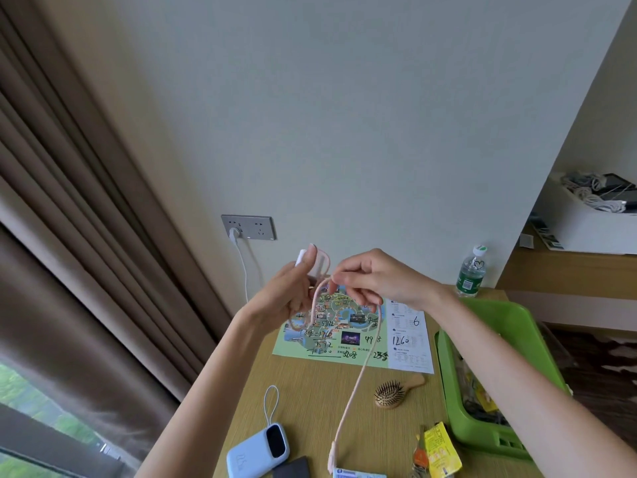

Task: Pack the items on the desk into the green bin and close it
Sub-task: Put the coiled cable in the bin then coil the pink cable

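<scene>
While the left hand (pixel 289 294) grips a plug (pixel 301 259) and loops of cord (pixel 359 377), the right hand (pixel 374 281) pinches the cord mid-frame. It hangs down toward the desk (pixel 310 384), left of the bin (pixel 482 436).

The right forearm (pixel 517 374) covers much of the green bin (pixel 475 429), so its contents cannot be made out. A dark flat thing (pixel 291 468) and a printed card (pixel 358 473) are cut by the bottom edge. The fingers of the left hand (pixel 279 298) hide most of a white piece (pixel 300 259) and part of the pink cable (pixel 358 374).
</scene>
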Demonstrator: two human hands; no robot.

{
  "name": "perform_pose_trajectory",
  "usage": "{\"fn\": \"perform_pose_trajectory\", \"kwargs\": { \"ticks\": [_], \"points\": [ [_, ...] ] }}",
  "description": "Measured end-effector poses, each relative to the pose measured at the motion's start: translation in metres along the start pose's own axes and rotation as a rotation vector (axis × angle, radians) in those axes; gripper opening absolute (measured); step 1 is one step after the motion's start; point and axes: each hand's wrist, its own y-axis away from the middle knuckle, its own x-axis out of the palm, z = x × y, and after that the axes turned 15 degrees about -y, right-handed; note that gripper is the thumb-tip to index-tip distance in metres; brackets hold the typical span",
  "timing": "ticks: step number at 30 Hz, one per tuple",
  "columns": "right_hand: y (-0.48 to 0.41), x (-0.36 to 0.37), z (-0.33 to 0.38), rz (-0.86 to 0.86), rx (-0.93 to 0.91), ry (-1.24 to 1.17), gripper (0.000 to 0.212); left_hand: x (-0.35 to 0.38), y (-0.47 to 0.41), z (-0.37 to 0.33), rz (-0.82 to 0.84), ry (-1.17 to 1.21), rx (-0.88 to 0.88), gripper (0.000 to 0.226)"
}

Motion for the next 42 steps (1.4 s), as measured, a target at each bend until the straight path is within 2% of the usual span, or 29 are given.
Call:
{"fn": "perform_pose_trajectory", "kwargs": {
  "ticks": [1,2,6,8,10,15,17,21,27,32,39,42],
  "points": [
    [-0.003,0.004,0.0,0.02,0.018,0.039,0.021,0.002,0.0,-0.001,0.047,-0.013,0.006,0.088],
    [-0.005,0.007,0.0,0.032,0.04,0.075,0.022,0.003,0.0,-0.002,0.092,0.002,0.019,0.087],
    [-0.009,0.009,-0.002,-0.039,0.115,0.23,0.019,0.005,0.002,0.0,0.229,0.056,0.083,0.038],
    [-0.008,0.007,-0.002,-0.123,0.146,0.319,0.017,0.005,0.003,0.003,0.293,0.102,0.066,0.03],
    [-0.006,0.003,-0.003,-0.139,0.139,0.283,0.018,0.003,0.003,0.004,0.313,0.114,0.058,0.032],
    [0.003,-0.016,-0.01,-0.137,0.12,-0.149,0.026,-0.007,0.003,0.008,0.27,0.189,0.06,0.031],
    [0.007,-0.024,-0.017,-0.157,0.122,-0.228,0.026,-0.01,0.003,0.009,0.221,0.243,0.068,0.027],
    [0.017,-0.025,-0.036,-0.226,0.119,-0.22,0.023,-0.016,0.003,0.009,0.094,0.322,0.123,0.025],
    [0.01,0.003,-0.033,-0.264,0.02,-0.283,0.03,-0.003,0.003,0.005,0.067,0.207,0.127,0.015],
    [0.002,0.019,-0.03,-0.322,0.018,-0.281,0.036,0.015,0.003,0.001,-0.022,0.09,0.106,0.039],
    [-0.002,0.019,-0.033,-0.386,0.156,-0.215,0.063,0.031,0.002,-0.002,-0.16,0.124,0.137,0.033],
    [-0.002,0.017,-0.037,-0.338,0.196,-0.248,0.067,0.032,0.0,-0.005,-0.193,0.173,0.143,0.031]
  ]
}}
